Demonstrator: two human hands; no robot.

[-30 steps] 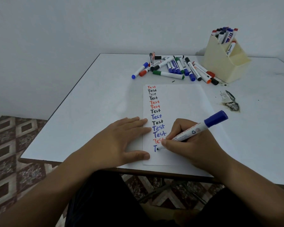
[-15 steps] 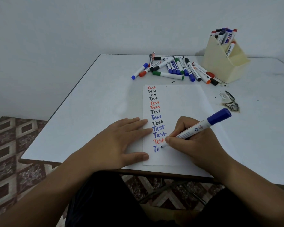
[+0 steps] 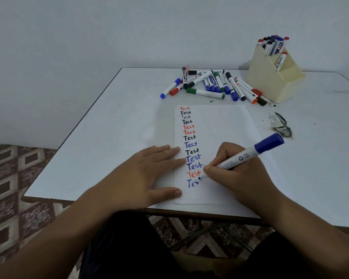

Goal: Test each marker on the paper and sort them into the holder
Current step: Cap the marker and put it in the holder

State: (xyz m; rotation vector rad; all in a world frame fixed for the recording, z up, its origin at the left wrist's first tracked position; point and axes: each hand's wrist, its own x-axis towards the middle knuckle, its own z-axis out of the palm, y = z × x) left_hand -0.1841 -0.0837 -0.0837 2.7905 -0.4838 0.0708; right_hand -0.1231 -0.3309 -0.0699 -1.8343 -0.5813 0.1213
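A white sheet of paper [image 3: 226, 125] lies on the table with a column of the word "Test" in red, black and blue. My right hand [image 3: 238, 172] grips a blue marker [image 3: 244, 157], cap posted on its back end, its tip touching the paper beside a blue "Tes" at the bottom of the column. My left hand [image 3: 149, 176] lies flat, pressing the paper's left edge. A pile of several markers [image 3: 212, 83] lies behind the paper. The cream holder [image 3: 270, 77] at the back right has several markers standing in it.
The white table [image 3: 113, 133] ends close to my body, its left edge running back to the wall. A dark scorched patch with a scrap [image 3: 280, 125] sits right of the paper. Patterned floor shows on the left.
The marker tip has moved rightward along the bottom line, and the blue writing has grown from "T" to "Tes". My left hand has stayed flat on the paper.
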